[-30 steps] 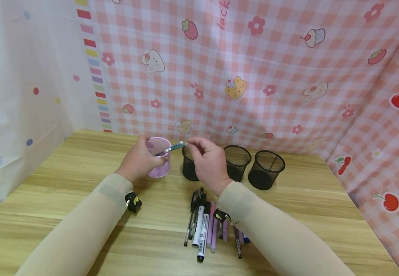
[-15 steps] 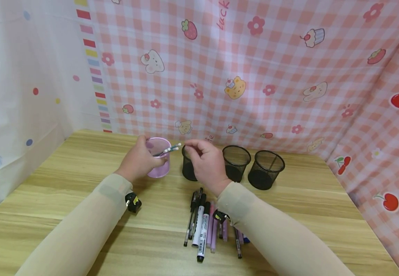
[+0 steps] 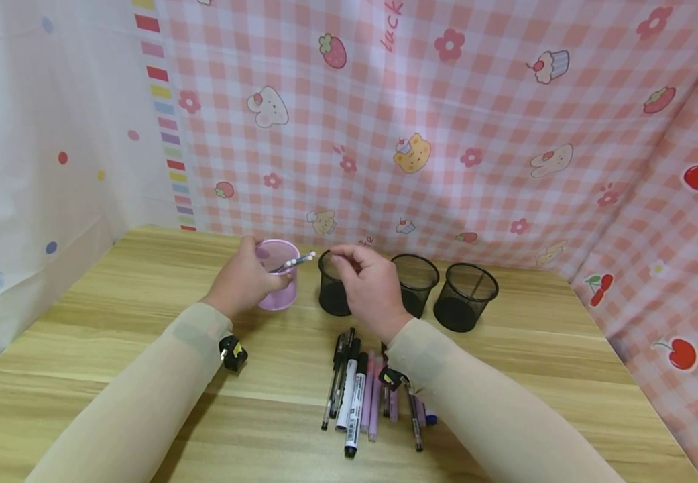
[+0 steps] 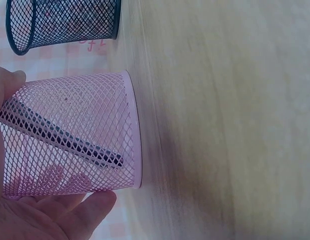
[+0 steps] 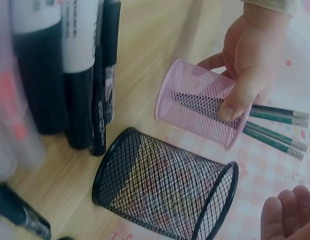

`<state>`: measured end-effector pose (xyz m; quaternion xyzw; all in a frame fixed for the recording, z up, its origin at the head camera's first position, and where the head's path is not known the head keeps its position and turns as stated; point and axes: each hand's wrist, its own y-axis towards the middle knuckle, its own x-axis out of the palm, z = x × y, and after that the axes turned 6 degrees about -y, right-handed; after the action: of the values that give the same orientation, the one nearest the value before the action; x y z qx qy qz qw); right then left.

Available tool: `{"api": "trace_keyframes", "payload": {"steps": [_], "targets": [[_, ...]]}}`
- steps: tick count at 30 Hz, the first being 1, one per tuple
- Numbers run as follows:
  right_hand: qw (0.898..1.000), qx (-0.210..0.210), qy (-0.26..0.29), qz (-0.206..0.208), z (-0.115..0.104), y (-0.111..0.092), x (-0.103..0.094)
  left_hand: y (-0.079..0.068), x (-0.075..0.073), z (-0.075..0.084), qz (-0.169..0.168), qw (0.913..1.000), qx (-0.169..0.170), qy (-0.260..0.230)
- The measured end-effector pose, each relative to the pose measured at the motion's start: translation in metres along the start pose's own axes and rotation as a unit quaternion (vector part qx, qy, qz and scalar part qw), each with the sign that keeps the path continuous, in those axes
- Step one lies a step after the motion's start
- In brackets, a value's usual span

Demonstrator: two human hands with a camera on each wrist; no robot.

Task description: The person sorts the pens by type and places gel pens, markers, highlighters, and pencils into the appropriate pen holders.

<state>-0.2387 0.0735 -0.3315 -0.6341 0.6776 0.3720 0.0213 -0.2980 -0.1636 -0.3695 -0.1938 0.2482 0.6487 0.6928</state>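
My left hand [image 3: 243, 278] grips the side of a pink mesh pen cup [image 3: 279, 295], its thumb near the rim. Several green pencils [image 5: 275, 142] with white erasers lean in that cup, their ends sticking out past the rim toward the right. Through the mesh in the left wrist view, their dark shafts slant across the pink cup [image 4: 94, 100]. Just right of the pencils, my right hand [image 3: 373, 288] hovers over a black mesh pen cup [image 3: 333, 300], fingers loosely curled with nothing visible in them. In the right wrist view its fingers [image 5: 287, 215] show at the lower right corner.
Two more black mesh cups, a middle one [image 3: 416, 295] and a right one [image 3: 457, 312], stand in the row. Nearer on the wooden table [image 3: 252, 429] lie white markers [image 3: 355, 412], purple highlighters [image 3: 375, 409] and black pens [image 3: 332, 386], partly under the right forearm. A patterned cloth [image 3: 361, 194] hangs behind.
The right hand has let go of a green pencil, which now rests with the others in the pink cup, and has drawn back slightly to the right. The left hand keeps its hold.
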Motion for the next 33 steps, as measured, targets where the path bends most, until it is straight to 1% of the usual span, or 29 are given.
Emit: {"api": "trace_keyframes", "payload": {"steps": [6,13,21,25,33], "targets": [[1.000,0.012,-0.011,0.002,0.006,0.001,-0.013,0.000,0.000,0.001,-0.005,1.0000,-0.003,-0.004],[0.999,0.028,-0.034,0.002,0.011,0.000,-0.032,0.002,-0.001,0.000,-0.002,1.0000,-0.001,-0.002],[0.999,0.015,-0.050,0.001,0.018,-0.002,-0.050,0.001,-0.001,-0.001,-0.001,1.0000,0.001,-0.006],[0.998,0.019,-0.059,-0.003,0.019,-0.003,-0.062,0.001,-0.001,-0.001,-0.003,1.0000,0.001,-0.008],[0.996,0.031,-0.088,0.005,0.027,-0.002,-0.088,0.001,-0.001,-0.001,-0.006,1.0000,0.003,-0.006]]}}
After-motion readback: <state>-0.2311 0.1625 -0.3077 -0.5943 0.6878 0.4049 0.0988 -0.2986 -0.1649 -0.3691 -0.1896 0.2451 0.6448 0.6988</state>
